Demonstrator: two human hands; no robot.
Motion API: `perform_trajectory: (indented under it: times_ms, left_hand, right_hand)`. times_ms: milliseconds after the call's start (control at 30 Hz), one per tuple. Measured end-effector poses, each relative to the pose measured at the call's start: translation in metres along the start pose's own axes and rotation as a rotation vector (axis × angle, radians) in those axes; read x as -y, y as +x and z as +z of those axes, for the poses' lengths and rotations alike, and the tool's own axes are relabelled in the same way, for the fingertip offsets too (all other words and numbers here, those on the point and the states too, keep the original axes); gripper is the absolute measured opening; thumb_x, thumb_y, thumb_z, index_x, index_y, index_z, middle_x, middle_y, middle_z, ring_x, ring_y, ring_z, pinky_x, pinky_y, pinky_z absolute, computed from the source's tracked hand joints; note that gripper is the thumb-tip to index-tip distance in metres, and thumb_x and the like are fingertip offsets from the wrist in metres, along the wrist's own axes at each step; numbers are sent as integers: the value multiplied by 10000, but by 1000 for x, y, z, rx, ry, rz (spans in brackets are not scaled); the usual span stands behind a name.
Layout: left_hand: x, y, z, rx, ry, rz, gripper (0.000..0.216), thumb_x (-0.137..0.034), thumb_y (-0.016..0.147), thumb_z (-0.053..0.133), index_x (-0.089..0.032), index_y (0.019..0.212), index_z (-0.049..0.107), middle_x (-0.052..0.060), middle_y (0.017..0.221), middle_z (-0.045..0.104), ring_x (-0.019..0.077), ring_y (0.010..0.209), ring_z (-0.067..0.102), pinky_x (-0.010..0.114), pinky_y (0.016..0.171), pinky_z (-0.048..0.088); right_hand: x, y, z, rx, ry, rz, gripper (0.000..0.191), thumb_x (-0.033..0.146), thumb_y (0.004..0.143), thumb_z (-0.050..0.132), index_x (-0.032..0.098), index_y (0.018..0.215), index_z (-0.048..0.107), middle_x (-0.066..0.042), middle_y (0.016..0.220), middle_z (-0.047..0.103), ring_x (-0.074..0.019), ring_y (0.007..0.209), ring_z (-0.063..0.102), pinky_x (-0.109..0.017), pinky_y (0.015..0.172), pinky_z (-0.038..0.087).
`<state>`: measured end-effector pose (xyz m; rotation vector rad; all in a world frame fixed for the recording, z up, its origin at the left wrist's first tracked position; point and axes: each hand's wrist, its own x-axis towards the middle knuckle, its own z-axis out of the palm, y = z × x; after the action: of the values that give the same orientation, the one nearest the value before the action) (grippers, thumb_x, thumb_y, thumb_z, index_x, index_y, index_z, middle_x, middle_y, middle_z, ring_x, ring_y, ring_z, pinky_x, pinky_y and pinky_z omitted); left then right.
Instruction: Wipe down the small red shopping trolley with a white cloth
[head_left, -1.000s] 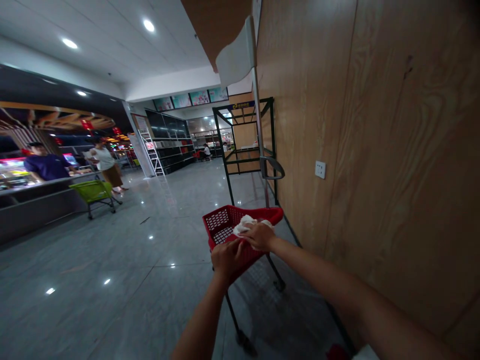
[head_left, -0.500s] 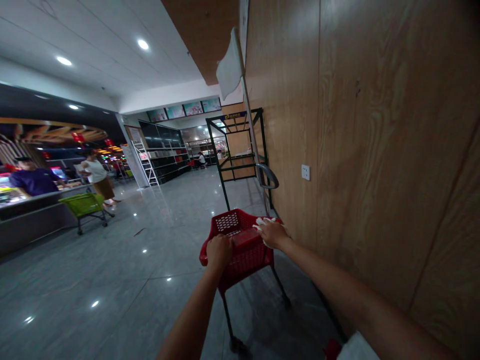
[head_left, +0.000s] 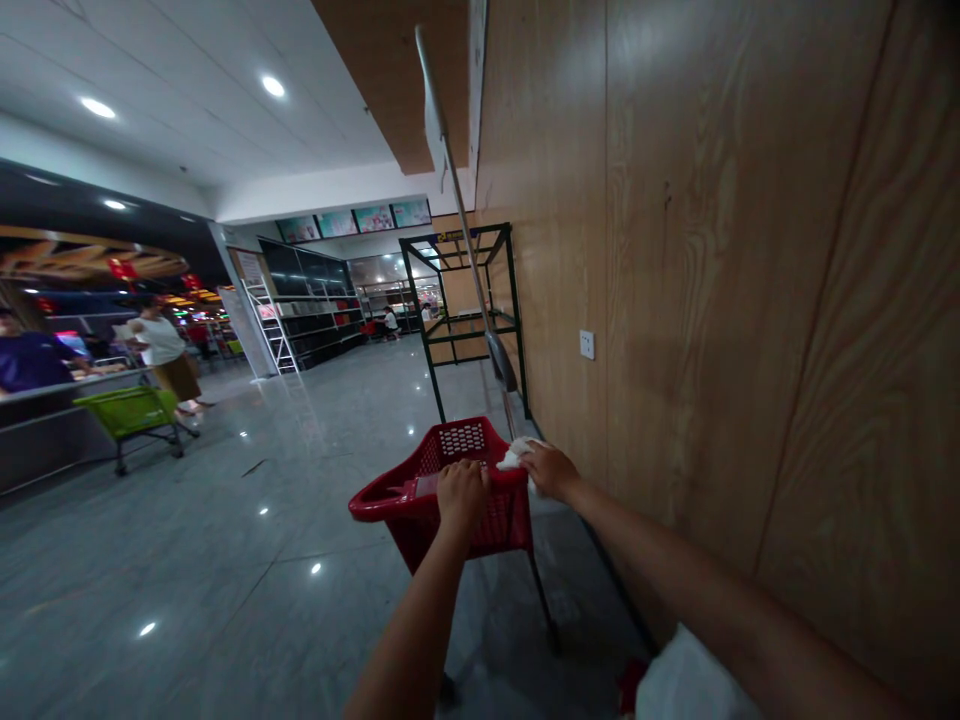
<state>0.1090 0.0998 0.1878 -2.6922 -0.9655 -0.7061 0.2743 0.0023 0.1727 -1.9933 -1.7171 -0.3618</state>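
Note:
A small red plastic shopping cart (head_left: pixel 420 500) stands on the grey tiled floor in front of me, close to a wooden wall. My left hand (head_left: pixel 461 495) is closed over the cart's near rim. At the cart's right corner my right hand (head_left: pixel 550 470) presses a crumpled white cloth (head_left: pixel 514 458) against the rim, fingers curled round it. A thin metal pole (head_left: pixel 469 250) with a grey handle loop and a white flag at the top rises from the cart's right side.
The wood-panelled wall (head_left: pixel 712 300) with a white socket (head_left: pixel 586 345) runs along my right. A dark empty metal rack (head_left: pixel 461 320) stands ahead by the wall. At the left, a person with a green cart (head_left: pixel 127 412) stands by a counter, and a stepladder (head_left: pixel 268 325) is further back.
The cart has swung round, its basket now pointing left. My left hand shifted along the rim, and my right hand with the cloth stayed at the right corner. The view turned slightly rightward.

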Motion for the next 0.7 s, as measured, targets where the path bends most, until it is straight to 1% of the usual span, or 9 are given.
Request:
perform_trajectory:
  times_ms: [100, 167, 200, 300, 400, 467, 533, 600, 700]
  left_hand:
    - [-12, -4, -6, 26, 39, -75, 332, -214, 900, 376, -126, 926, 695, 150, 996, 675, 279, 1003, 580, 431, 901, 389]
    - [-16, -11, -9, -11, 20, -81, 338, -189, 899, 363, -131, 912, 696, 152, 1008, 670, 278, 1017, 566, 438, 913, 382]
    - [-16, -15, -9, -42, -7, -68, 344, -193, 906, 355, -143, 901, 696, 140, 1006, 670, 264, 1012, 563, 428, 918, 381]
    - [-11, -30, -10, -151, -90, -22, 361, -237, 927, 340, -174, 871, 691, 99, 996, 670, 219, 984, 560, 378, 923, 379]
    - [-7, -41, -11, -214, -104, -21, 361, -262, 920, 353, -186, 817, 691, 78, 965, 678, 208, 956, 566, 359, 904, 379]
    - [-7, -45, -12, -227, -95, -24, 365, -270, 912, 365, -192, 762, 688, 68, 922, 685, 206, 932, 576, 353, 883, 382]
    - [-7, -47, -13, -226, -95, -18, 376, -280, 909, 369, -194, 722, 683, 62, 878, 690, 202, 908, 585, 346, 856, 388]
    - [-5, -46, -14, -218, -104, -5, 385, -287, 910, 368, -195, 701, 678, 58, 835, 692, 198, 887, 593, 339, 834, 395]
    - [3, -43, -14, -207, -125, 47, 389, -281, 917, 357, -201, 703, 673, 50, 813, 696, 189, 883, 602, 327, 844, 404]
  right_hand:
    - [29, -3, 0, -6, 4, -124, 299, 189, 907, 440, 199, 1068, 692, -100, 1292, 582, -233, 1213, 507, -392, 1038, 376]
    - [43, -5, -1, -14, 18, -148, 294, 194, 901, 456, 209, 1087, 682, -93, 1287, 587, -228, 1213, 508, -389, 1046, 367]
    - [46, -6, -2, -21, 30, -147, 291, 201, 900, 464, 214, 1098, 678, -90, 1278, 594, -224, 1202, 517, -387, 1044, 369]
    - [37, -12, -4, -47, 86, -148, 293, 217, 898, 480, 222, 1124, 667, -78, 1241, 619, -209, 1165, 545, -366, 1023, 389]
    - [17, -21, -3, -86, 154, -109, 270, 220, 903, 463, 205, 1027, 703, -78, 1169, 655, -204, 1105, 580, -338, 966, 433]
    - [8, -28, -2, -103, 195, -111, 262, 224, 904, 460, 200, 936, 719, -74, 1107, 677, -207, 1057, 601, -332, 929, 454]
    - [5, -32, 0, -113, 222, -145, 256, 227, 903, 467, 196, 885, 720, -72, 1049, 691, -210, 1025, 611, -336, 915, 460]
    - [6, -33, 2, -124, 234, -171, 256, 228, 904, 468, 192, 870, 718, -75, 1026, 695, -216, 1024, 609, -346, 920, 456]
    - [11, -30, 5, -135, 238, -189, 267, 234, 914, 454, 183, 895, 716, -90, 1063, 685, -228, 1063, 592, -364, 947, 443]
